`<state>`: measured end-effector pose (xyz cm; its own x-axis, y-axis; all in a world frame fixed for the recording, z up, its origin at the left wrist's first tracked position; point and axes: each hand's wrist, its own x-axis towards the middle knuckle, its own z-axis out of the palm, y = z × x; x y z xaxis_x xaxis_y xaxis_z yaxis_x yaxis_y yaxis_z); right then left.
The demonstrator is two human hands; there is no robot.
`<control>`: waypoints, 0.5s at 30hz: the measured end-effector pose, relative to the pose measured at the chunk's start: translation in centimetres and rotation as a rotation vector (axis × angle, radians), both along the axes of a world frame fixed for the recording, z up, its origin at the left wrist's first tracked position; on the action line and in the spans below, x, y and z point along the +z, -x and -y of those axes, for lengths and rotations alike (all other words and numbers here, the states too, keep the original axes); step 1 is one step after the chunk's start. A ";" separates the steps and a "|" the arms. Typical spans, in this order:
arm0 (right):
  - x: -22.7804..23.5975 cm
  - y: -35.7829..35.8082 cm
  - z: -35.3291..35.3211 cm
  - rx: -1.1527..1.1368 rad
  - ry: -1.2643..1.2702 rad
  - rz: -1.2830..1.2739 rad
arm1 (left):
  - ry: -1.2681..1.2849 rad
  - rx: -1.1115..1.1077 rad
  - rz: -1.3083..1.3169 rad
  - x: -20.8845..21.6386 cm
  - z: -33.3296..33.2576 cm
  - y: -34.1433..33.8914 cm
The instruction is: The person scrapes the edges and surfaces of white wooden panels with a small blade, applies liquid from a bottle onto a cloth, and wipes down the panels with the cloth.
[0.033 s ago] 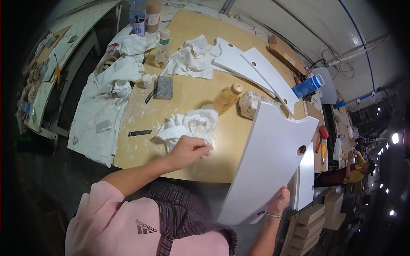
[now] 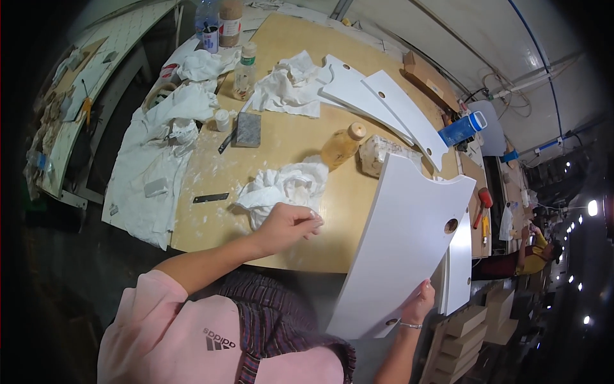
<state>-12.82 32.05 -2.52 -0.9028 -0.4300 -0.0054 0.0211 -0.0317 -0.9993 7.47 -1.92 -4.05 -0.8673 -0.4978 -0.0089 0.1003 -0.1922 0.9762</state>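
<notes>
A white panel (image 2: 400, 237) with a curved notch at its far end and round holes stands tilted at the table's front edge. My right hand (image 2: 419, 304) is closed on its right edge, thumb over the face. Left of the panel my left hand (image 2: 288, 228) hovers over the table, its fingers pinched together; what they hold, if anything, is too small to make out. Just behind that hand lies a crumpled white cloth (image 2: 281, 189). A bottle of yellowish liquid (image 2: 342, 147) and a whitish wrapped block (image 2: 377, 153) are beyond the panel's left side.
Two more white panels (image 2: 403, 115) lie at the back right, near a blue bottle (image 2: 462, 129). A grey sanding block (image 2: 248, 130), a dark flat blade (image 2: 210, 198), a small white cup (image 2: 222, 120) and another cloth (image 2: 291, 86) are on the table (image 2: 332, 237). Another white panel (image 2: 457, 275) stands at right.
My left hand has shifted very slightly to the right. My right hand and the white panel look the same.
</notes>
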 end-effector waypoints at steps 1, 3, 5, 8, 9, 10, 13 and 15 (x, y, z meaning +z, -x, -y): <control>0.3 -0.6 -0.1 -0.034 -0.057 0.003 | -0.002 -0.027 -0.022 0.3 -0.3 0.3; 1.2 -2.2 0.6 -0.087 -0.053 0.061 | -0.067 -0.045 -0.074 1.3 -1.3 0.8; 2.1 -4.2 1.6 -0.145 -0.053 0.123 | -0.092 -0.027 -0.046 2.0 -1.8 1.5; 2.5 -5.7 1.6 -0.244 -0.155 0.138 | -0.114 -0.016 -0.016 3.0 -1.8 2.0; 2.5 -5.8 0.9 -0.173 -0.203 0.116 | -0.054 -0.065 0.040 3.0 -1.6 2.0; 2.5 -5.9 0.5 -0.100 -0.249 0.095 | 0.006 -0.115 0.097 2.8 -1.5 1.9; 2.2 -6.3 0.7 -0.149 -0.319 0.165 | -0.145 -0.124 0.109 1.9 -1.6 1.4; 1.7 -6.1 0.6 -0.143 -0.317 0.180 | -0.156 -0.166 0.104 0.4 -1.3 1.2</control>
<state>-6.68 31.43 -0.81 -0.9259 -0.2521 -0.2812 0.2143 0.2624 -0.9409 6.30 -0.58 -3.67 -0.9275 -0.3341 -0.1679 -0.0446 -0.3471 0.9368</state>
